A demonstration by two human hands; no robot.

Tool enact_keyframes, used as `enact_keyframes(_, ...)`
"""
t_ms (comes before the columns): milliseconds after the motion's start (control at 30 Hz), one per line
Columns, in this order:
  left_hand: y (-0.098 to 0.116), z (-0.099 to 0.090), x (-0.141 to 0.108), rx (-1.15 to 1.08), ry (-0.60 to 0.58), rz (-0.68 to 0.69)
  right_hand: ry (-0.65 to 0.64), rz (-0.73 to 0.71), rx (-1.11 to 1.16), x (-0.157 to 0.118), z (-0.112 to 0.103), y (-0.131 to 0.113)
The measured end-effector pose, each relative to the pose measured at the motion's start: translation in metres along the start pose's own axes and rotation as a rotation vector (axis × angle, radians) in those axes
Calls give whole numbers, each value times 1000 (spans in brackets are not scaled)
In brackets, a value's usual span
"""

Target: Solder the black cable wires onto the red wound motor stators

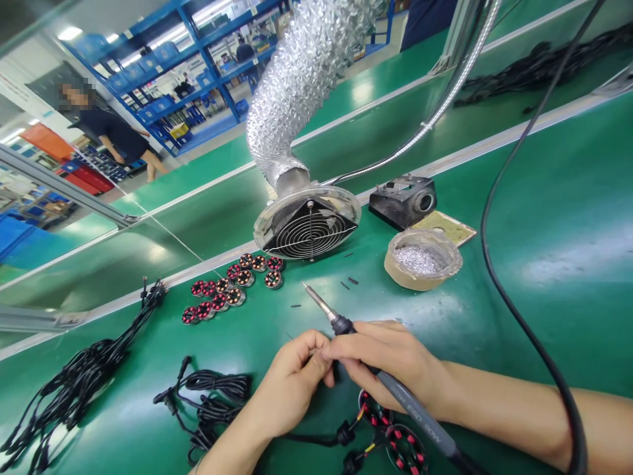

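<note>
**Soldering iron [341, 324] held in the right hand [395, 356] above a green table [554, 264]**

The right hand is closed around the iron's grip, the bare metal tip pointing forward and to the left, clear of the table. The left hand [297, 379] is closed in a pinch, its fingertips meeting those of the right; whether anything lies between them cannot be told. Beneath the right hand and forearm lie two ring-shaped parts with red segments [405, 450], beside short coloured wires and black connectors [346, 433]. Left of the left forearm is a coiled black cable [220, 390]; farther left, a larger cable bundle [93, 373]. Ahead, small round parts [220, 301] stand grouped near a grilled fan [312, 232], joined to a silver duct [281, 105]. To the fan's right: a bowl of silvery granules [410, 280], a yellowish pad [452, 227] and a black holder [395, 201].
</note>
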State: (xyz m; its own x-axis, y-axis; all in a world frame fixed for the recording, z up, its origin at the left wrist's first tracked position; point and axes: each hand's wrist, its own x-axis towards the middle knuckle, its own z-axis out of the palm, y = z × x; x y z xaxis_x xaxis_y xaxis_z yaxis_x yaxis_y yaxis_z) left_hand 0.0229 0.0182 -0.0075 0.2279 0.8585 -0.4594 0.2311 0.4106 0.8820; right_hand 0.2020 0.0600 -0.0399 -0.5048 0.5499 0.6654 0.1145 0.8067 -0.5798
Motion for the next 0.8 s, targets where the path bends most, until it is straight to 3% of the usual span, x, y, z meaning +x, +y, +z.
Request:
enact_keyframes(167,-1,5,5,-100,61,-77,14,45,36,2,-3,1)
enact_keyframes(467,-1,5,6,-67,111,-78,-77,121,93,-2,-7,-1)
enact_keyframes(800,-5,6,8,-86,123,-83,-10,134,146,6,-4,3)
